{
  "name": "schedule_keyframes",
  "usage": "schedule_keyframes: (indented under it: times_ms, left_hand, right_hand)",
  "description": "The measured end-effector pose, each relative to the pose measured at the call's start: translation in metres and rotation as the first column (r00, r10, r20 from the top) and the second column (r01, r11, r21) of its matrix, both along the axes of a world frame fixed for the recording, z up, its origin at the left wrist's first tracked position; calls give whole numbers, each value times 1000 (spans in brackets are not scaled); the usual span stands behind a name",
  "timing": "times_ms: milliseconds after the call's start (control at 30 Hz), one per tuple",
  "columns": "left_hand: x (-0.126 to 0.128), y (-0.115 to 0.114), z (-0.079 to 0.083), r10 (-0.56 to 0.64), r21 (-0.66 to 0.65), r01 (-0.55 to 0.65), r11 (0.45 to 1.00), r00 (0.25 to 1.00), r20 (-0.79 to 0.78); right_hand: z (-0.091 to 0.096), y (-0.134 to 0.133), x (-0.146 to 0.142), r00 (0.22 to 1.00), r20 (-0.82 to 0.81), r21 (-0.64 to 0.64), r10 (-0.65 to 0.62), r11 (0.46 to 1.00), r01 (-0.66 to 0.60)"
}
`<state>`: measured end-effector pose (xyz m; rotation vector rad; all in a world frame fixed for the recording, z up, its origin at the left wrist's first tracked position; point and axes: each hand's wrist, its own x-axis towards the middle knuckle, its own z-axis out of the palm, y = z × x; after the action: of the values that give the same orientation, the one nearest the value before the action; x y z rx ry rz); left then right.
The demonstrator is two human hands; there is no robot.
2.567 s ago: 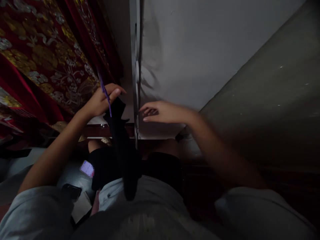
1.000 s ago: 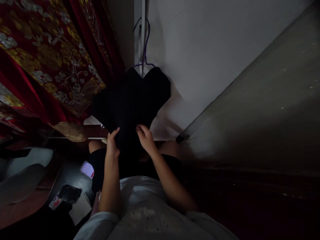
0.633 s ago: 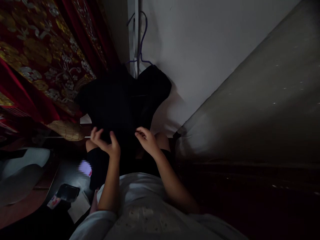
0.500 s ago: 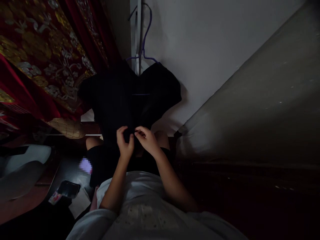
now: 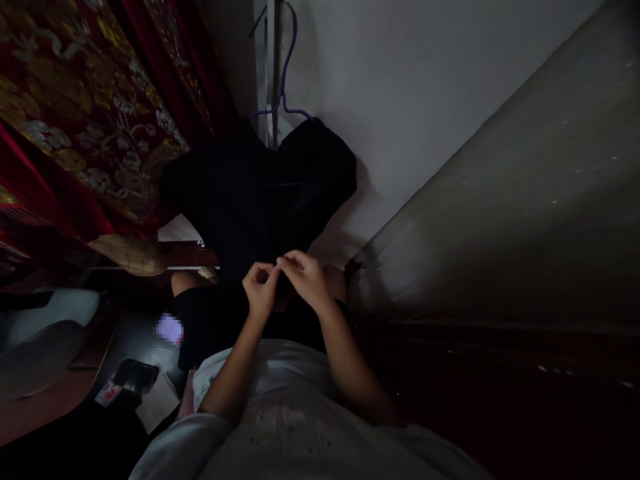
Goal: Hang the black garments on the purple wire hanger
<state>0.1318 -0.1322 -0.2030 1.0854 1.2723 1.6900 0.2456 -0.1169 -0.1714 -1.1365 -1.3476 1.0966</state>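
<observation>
A black top [image 5: 305,177] with a V-shaped neck hangs in front of me on a purple hanger [image 5: 286,70]. Low on its front, my left hand [image 5: 261,285] is closed, thumb and forefinger pinched together at the dark cloth. My right hand [image 5: 306,279] pinches right beside it, so the fingertips of both hands almost touch. The cloth between the fingers is too dark for me to make out its edge or any small part there. The top's lower end hangs down behind my hands toward my lap.
A light upright pole [image 5: 271,73] stands behind the hanger, against a pale wall [image 5: 425,73]. Red embroidered cloth [image 5: 100,120] hangs on the left. A black phone [image 5: 136,377] and a pale sheet [image 5: 157,403] lie at lower left. A greyish slanted surface [image 5: 500,220] fills the right.
My left hand's spread fingers have closed into a pinch. Both hands have moved slightly right and closer together. The top has shifted a little with them.
</observation>
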Motion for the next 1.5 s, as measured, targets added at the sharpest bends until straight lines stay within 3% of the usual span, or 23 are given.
schedule_keyframes:
  times_ms: [267, 433, 567, 733, 833, 933, 1033, 1133, 1200, 1300, 1367, 1433, 1500]
  left_hand:
    - [-17, 0, 2, -115, 74, 121, 990, 989, -89]
    - [-23, 0, 5, -104, 103, 125, 987, 976, -190]
    - [-21, 2, 2, -77, 113, 99, 989, 980, -184]
    - [-16, 0, -7, -71, 80, 88, 993, 978, -195]
    - [-13, 1, -11, -64, 75, 81, 994, 975, -215]
    - [-8, 6, -16, -80, 82, 104, 991, 963, -257]
    - [0, 12, -24, -82, 93, 119, 989, 941, -329]
    - [3, 17, -22, -120, 92, 165, 982, 920, -373]
    - [0, 20, -7, -208, 73, 265, 961, 875, -438]
    - [-13, 28, 42, -332, 69, 441, 895, 761, -557]
    - [-23, 39, 87, -292, 146, 450, 881, 761, -580]
    - [-31, 55, 133, -163, 284, 373, 883, 812, -560]
    - [-36, 73, 171, -92, 390, 366, 845, 818, -568]
  right_hand:
    - [-5, -2, -8, 992, 124, -7, -11, 1000, 12]
    - [-10, 0, -16, 996, 69, -1, -64, 998, 64]
    - [-1, -4, -12, 999, 15, -40, 32, 999, -31]
    - [9, -9, -10, 960, -228, -238, 161, 947, -215]
    - [15, 3, -15, 907, -408, -346, 103, 902, -257]
    - [45, 36, -17, 891, -452, -268, 42, 947, -180]
    - [103, 75, -11, 893, -450, -49, 21, 998, -48]
    - [154, 95, -2, 899, -437, 41, -20, 998, 42]
    - [167, 94, 1, 917, -399, 106, 0, 993, 46]
    - [158, 82, 3, 953, -304, 203, 8, 978, 57]
    - [146, 76, 3, 961, -275, 228, -10, 971, 76]
    - [138, 73, 3, 961, -276, 234, -12, 969, 79]
    - [138, 71, 3, 961, -277, 254, 10, 965, 63]
